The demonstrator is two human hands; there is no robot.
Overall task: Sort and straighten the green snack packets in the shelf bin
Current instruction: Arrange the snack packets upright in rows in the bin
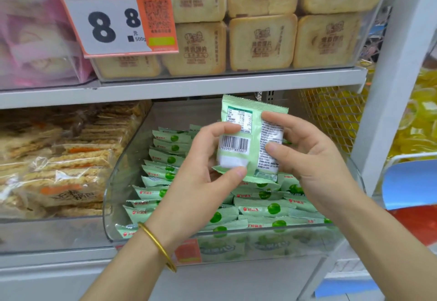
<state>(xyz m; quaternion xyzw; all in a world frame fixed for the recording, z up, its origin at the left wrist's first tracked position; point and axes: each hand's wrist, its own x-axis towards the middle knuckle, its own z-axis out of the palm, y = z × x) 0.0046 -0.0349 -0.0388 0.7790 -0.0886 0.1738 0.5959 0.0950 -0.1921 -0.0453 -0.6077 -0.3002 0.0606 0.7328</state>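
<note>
Left hand (198, 175), right hand (314, 159), fingers (220, 128) curled.

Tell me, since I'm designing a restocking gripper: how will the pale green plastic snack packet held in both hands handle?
The pale green plastic snack packet probably weighs little: the left hand and right hand hold it up by fingertips alone. Its crimped end flaps look floppy, while the puffed middle likely keeps shape. The smooth film may be slippery.
</note>
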